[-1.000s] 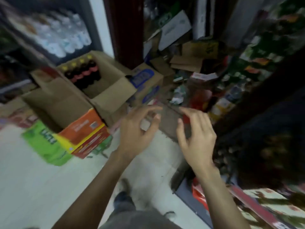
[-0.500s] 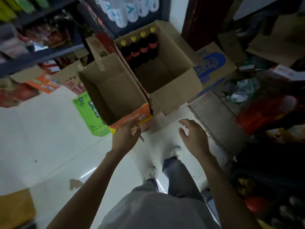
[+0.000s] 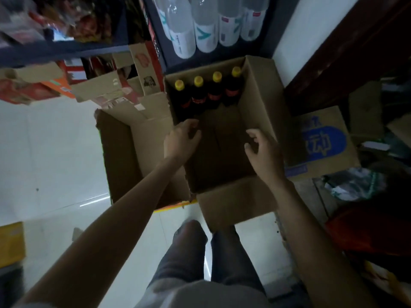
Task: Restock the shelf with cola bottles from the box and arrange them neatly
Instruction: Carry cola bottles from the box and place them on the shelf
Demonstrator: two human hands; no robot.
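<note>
- Your L hand (image 3: 181, 141): fingers loosely curled, tips pointing to 1 o'clock, nothing held; it hangs over the near-left part of the open box (image 3: 262, 103), just inside its L wall.
- Your R hand (image 3: 265, 152): fingers half bent, thumb and fingers spread apart, nothing in them; sits over the box's R side, close to the R wall, tips pointing to 10 o'clock.
- Hands well apart, bare box floor between them.
- Cola bottles (image 3: 208, 90): 4, yellow caps, red labels, upright in one row along the far wall of the box, at 12 o'clock from your hands. No contact w/ either hand.
- 2nd carton (image 3: 120, 152), open, at 9 o'clock, touching the box.
- Shelf (image 3: 270, 25) at 12 o'clock beyond the box: clear bottles (image 3: 200, 25) w/ white labels.
- Blue-print carton (image 3: 324, 141) at 3 o'clock.
- White floor (image 3: 49, 152) to 9 o'clock.
</note>
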